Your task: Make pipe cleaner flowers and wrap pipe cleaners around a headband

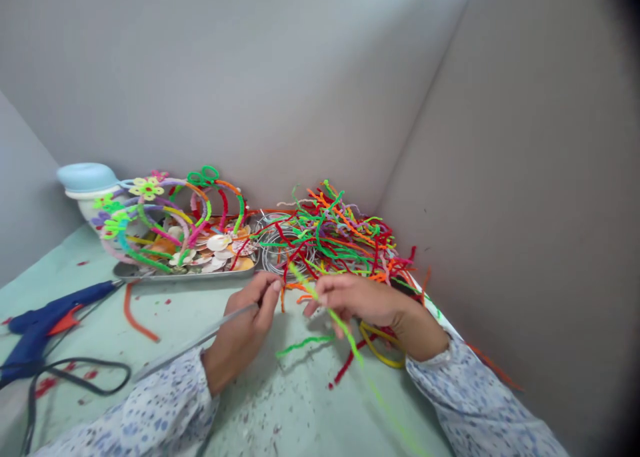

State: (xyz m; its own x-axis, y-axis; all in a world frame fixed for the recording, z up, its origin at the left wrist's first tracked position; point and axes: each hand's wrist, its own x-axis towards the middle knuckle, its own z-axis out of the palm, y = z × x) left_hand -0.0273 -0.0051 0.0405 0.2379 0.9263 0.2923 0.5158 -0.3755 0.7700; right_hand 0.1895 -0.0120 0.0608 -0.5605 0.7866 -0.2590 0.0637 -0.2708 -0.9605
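Observation:
My left hand (pixel 246 330) is closed, thumb against the curled fingers, around a long thin grey strip (pixel 200 337) that slants down to the left over my sleeve. To its right, my right hand (pixel 363 300) pinches a yellow-green pipe cleaner (pixel 356 350), which runs from above the fingers down toward the bottom edge, where it blurs. The two hands are apart. Beneath the right hand, a short green pipe cleaner (pixel 305 345) and a dark red pipe cleaner (pixel 353 362) lie on the table. A yellow loop (pixel 383 355) rests beside the right wrist.
Behind the hands is a heap of coloured pipe cleaners (pixel 345 233) next to coiled wire (pixel 273 253). A metal tray (pixel 185 275) holds shells (pixel 217 243), with pipe-cleaner-wrapped headbands (pixel 173 220) over it. A blue glue gun (pixel 55 317) with its cord lies left. Walls enclose the table.

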